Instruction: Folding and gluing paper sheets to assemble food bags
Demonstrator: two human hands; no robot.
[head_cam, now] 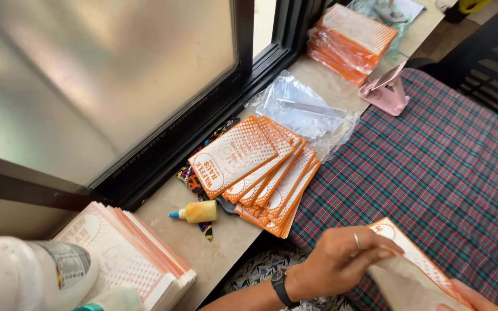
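Head view: left hand (341, 259) pinches orange paper pouch (413, 268) at its far end.
Pouch runs near-right toward right hand (474, 296), whose grip I cannot tell.

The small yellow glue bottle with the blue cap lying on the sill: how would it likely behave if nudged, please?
The small yellow glue bottle lies on its side and looks rounded, so it would probably roll. It seems small and plastic, so likely light and easily pushed. Its tapered blue cap end might make it curve rather than roll straight.
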